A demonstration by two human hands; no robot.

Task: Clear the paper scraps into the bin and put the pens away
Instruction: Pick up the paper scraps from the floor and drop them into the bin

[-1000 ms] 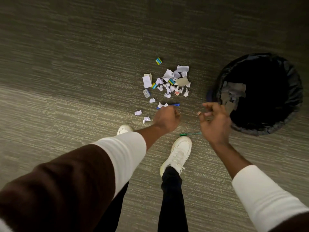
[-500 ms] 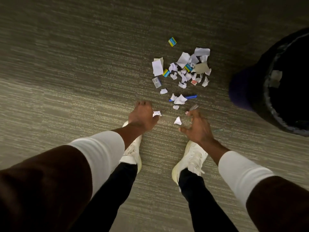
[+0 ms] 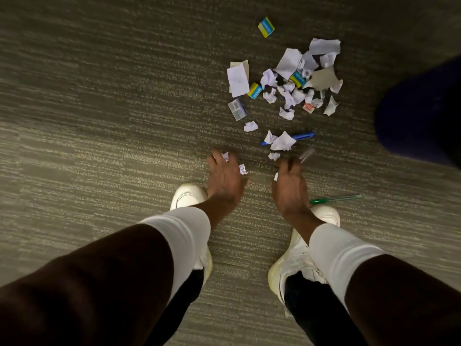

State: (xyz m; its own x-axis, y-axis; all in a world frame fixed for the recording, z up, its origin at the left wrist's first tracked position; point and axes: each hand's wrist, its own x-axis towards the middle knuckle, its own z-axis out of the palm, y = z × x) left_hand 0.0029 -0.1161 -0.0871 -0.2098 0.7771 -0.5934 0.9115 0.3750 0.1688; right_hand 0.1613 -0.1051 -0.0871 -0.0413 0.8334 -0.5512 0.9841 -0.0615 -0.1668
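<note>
Torn white paper scraps (image 3: 289, 96) lie heaped on the carpet ahead of me. A blue pen (image 3: 301, 136) lies at the heap's near edge, partly under two scraps. A green pen (image 3: 334, 199) lies to the right of my right hand, by my shoe. My left hand (image 3: 224, 178) reaches down to the floor, its fingers curled on a small white scrap (image 3: 225, 156), with another scrap (image 3: 243, 169) at the thumb. My right hand (image 3: 289, 188) hangs beside it, blurred, fingers pointing down. A blurred grey stick (image 3: 307, 154) is at its fingertips. The dark bin (image 3: 424, 116) shows at the right edge.
Small yellow-and-blue boxes (image 3: 266, 27) and a clear plastic box (image 3: 237, 109) lie among the scraps. My white shoes (image 3: 187, 196) stand just behind my hands. Grey striped carpet (image 3: 99, 121) stretches to the left.
My view swung from the bin back to the heap. Both hands dropped to the carpet near the closest scraps, and my left fingers closed over one.
</note>
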